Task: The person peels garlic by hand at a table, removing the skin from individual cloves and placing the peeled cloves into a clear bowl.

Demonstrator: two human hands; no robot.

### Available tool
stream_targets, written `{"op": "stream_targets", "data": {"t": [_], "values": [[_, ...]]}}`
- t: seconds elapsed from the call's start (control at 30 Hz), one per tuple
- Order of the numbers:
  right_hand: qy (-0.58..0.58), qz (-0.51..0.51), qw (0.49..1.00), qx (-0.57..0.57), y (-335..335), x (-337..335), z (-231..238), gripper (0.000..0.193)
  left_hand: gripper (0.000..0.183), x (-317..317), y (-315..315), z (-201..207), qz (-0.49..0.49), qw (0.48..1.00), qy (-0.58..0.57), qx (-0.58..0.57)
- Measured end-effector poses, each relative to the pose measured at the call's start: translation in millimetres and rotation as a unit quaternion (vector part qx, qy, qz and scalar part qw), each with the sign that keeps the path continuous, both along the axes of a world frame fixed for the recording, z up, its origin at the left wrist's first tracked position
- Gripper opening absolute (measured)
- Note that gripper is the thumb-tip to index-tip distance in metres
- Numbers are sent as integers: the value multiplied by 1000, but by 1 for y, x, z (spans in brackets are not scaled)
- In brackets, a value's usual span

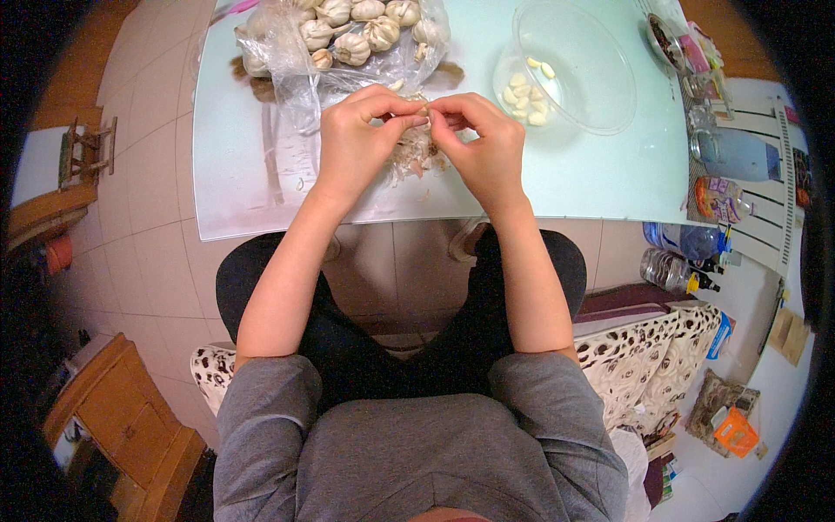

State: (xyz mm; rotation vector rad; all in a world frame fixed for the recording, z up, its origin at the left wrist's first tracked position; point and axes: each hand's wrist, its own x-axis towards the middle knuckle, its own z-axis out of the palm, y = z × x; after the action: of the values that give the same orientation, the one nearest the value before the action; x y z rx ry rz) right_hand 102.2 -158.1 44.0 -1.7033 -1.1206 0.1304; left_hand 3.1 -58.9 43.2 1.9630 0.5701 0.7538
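My left hand (365, 135) and right hand (481, 143) tightly pinch a small, mostly hidden pale piece (425, 110) over papery whitish garlic skins (415, 158) on the glossy pale-green worktop (600, 183); peeled cream cloves (526, 97) lie in a clear round plastic bowl (600, 83).

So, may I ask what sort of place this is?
Probably a home's living or dining room, judging by a dark-spotted cream fabric seat cover, an orange-brown wooden cabinet, and round whitish garlic bulbs on a pale glossy table.
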Motion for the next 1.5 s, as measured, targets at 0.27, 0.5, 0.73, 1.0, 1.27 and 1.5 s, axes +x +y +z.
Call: {"op": "stream_targets", "data": {"t": [0.27, 0.5, 0.73, 1.0, 1.27, 1.5], "values": [[27, -59, 996, 56, 0, 2, -4, 7, 16, -1, 12, -7, -22, 942, -80, -325], [2, -58, 997, 50, -1, 8, -5, 5, 24, -4, 21, -16, -171, 837, -191, -484], [-22, -38, 996, -75, -5, 10, -7, 7, 26, -3, 21, -12, -178, 873, -134, -434], [7, -37, 992, -123, -7, 10, -5, 14, 25, -3, 19, -10, -156, 895, -83, -410], [27, 45, 998, -18, -1, 6, -2, 22, 21, -1, 16, -11, -125, 918, 1, -376], [3, 28, 999, -18, -2, 6, -9, 19, 18, 0, 15, -11, -96, 937, 30, -335]]}}
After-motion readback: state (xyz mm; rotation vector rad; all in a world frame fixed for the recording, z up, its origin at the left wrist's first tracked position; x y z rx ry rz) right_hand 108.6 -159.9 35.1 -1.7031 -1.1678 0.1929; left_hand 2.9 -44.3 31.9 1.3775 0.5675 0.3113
